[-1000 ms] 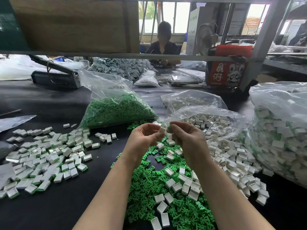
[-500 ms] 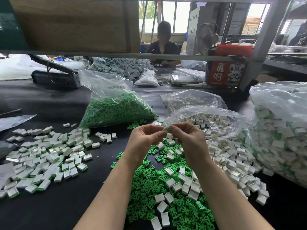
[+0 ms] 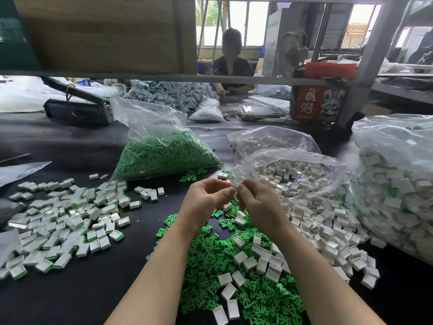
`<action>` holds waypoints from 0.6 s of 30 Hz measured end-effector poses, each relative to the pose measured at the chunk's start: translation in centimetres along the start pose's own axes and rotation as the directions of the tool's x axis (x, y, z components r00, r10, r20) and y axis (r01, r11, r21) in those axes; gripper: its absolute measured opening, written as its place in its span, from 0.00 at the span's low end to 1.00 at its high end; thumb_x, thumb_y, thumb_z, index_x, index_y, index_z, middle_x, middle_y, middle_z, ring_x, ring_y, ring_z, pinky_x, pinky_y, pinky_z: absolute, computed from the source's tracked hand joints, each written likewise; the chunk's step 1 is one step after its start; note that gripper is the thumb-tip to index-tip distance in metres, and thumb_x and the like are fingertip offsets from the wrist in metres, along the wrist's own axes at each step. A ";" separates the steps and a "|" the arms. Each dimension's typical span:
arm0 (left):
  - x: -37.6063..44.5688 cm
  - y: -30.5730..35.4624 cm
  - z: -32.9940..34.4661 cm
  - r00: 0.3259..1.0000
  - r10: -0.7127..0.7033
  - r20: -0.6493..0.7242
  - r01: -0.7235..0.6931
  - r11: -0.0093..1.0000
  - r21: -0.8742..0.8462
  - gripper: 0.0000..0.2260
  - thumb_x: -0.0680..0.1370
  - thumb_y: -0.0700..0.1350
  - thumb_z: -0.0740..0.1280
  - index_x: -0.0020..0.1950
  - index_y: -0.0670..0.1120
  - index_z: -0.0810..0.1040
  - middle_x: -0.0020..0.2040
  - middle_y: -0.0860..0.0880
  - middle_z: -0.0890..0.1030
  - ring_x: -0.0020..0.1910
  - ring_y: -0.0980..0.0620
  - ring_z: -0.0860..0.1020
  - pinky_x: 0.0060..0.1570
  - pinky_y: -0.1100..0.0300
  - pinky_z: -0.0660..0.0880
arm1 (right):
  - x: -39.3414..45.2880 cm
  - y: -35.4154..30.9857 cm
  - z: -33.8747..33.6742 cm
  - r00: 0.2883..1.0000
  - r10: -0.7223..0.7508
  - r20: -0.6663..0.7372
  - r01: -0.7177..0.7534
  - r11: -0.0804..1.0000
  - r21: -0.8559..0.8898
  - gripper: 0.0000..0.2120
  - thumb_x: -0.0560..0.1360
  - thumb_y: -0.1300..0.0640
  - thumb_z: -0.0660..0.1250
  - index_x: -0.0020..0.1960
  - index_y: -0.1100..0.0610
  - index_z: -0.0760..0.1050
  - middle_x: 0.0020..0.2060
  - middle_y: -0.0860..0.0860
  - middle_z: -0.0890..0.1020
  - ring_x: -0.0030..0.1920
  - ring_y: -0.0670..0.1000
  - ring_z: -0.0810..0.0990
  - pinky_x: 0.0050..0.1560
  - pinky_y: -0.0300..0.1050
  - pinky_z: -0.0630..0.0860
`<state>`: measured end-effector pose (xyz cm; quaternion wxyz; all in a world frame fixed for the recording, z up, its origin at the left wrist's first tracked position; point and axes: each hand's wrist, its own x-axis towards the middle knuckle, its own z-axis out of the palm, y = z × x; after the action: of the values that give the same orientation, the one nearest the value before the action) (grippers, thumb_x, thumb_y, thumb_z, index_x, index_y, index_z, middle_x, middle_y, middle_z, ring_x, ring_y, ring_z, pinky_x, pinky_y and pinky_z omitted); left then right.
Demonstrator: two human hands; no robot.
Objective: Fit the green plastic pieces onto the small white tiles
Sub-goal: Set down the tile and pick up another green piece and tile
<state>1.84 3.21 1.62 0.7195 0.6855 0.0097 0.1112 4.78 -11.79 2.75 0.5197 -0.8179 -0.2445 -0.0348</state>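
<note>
Both hands meet above the dark desk (image 3: 70,299), fingertips nearly touching. The left hand (image 3: 206,200) and the right hand (image 3: 255,202) each have their fingers curled into a pinching grip, but whatever sits between them is too small to make out. Below lie loose green plastic pieces (image 3: 210,266) mixed with white tiles (image 3: 250,263); fitted tiles (image 3: 65,228) spread at the left.

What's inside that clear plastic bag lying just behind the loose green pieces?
The clear plastic bag holds a heap of small green plastic pieces, packed against its front. Whatever lies deeper in the heap is covered.
</note>
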 end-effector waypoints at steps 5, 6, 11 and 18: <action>-0.2 0.0 0.0 0.979 -0.108 0.176 0.088 0.989 0.116 0.09 0.80 0.45 0.66 0.42 0.43 0.76 0.30 0.51 0.78 0.29 0.55 0.73 0.29 0.66 0.69 | -0.1 0.2 0.2 1.000 0.012 0.009 -0.012 0.996 0.089 0.14 0.82 0.61 0.58 0.36 0.58 0.69 0.29 0.51 0.71 0.30 0.47 0.67 0.33 0.45 0.64; -0.4 0.1 0.1 0.968 -0.125 0.218 0.093 0.984 0.152 0.12 0.82 0.47 0.63 0.40 0.43 0.76 0.30 0.50 0.76 0.28 0.55 0.71 0.29 0.65 0.67 | -0.2 0.2 0.3 1.000 0.020 0.012 -0.021 0.994 0.105 0.15 0.81 0.61 0.58 0.36 0.57 0.69 0.29 0.51 0.71 0.30 0.47 0.66 0.33 0.44 0.64; -0.6 -0.2 0.9 0.953 -0.145 0.265 0.102 0.980 0.169 0.13 0.85 0.44 0.55 0.44 0.43 0.71 0.32 0.49 0.67 0.31 0.53 0.64 0.33 0.60 0.61 | -0.1 0.3 0.3 1.000 0.025 0.019 -0.026 1.000 0.012 0.16 0.81 0.62 0.57 0.35 0.55 0.68 0.30 0.50 0.71 0.32 0.49 0.68 0.36 0.48 0.66; -0.5 -0.3 1.2 0.961 -0.133 0.241 0.074 0.968 0.238 0.09 0.84 0.42 0.53 0.49 0.42 0.71 0.36 0.47 0.66 0.37 0.50 0.64 0.38 0.58 0.63 | -0.3 0.1 0.8 0.996 0.050 0.069 -0.044 0.995 -0.094 0.17 0.83 0.59 0.54 0.36 0.56 0.68 0.31 0.52 0.72 0.35 0.53 0.69 0.41 0.57 0.69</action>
<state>1.57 1.91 1.37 0.6367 0.7701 -0.0343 -0.0180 4.36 -11.30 2.23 0.4729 -0.8473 -0.2418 -0.0045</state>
